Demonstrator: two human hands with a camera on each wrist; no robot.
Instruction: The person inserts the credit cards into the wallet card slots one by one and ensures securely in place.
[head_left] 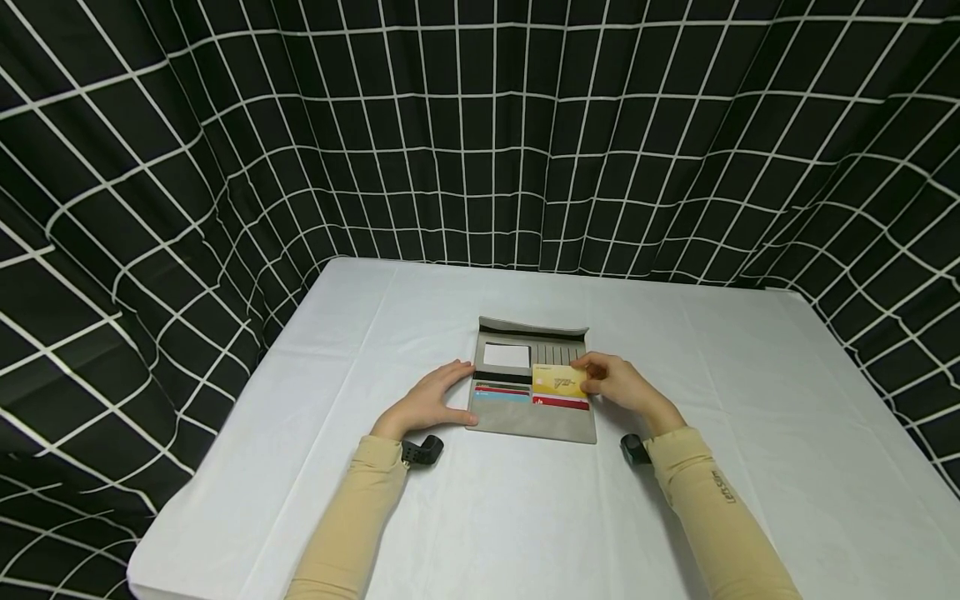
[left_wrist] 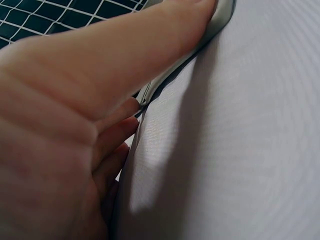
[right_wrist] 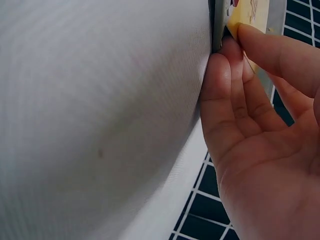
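A grey wallet (head_left: 517,419) lies unfolded on the white table, with cards in its slots. My right hand (head_left: 621,385) pinches the right edge of a yellow card (head_left: 555,380), thumb and fingers at the wallet's right side; the right wrist view shows the same yellow card (right_wrist: 252,15) between them. Below that card a red card (head_left: 561,403) shows in its slot. On the left, a light-blue card (head_left: 501,397) pokes out of another slot, under a white panel (head_left: 506,356). My left hand (head_left: 429,402) rests with spread fingers along the wallet's left edge, thumb on its lower corner.
A white cloth covers the table (head_left: 525,517). Black curtains with a white grid (head_left: 480,150) stand behind it and along both sides. A dark band with a small device (head_left: 423,451) sits on the left wrist, and a similar device (head_left: 634,450) on the right.
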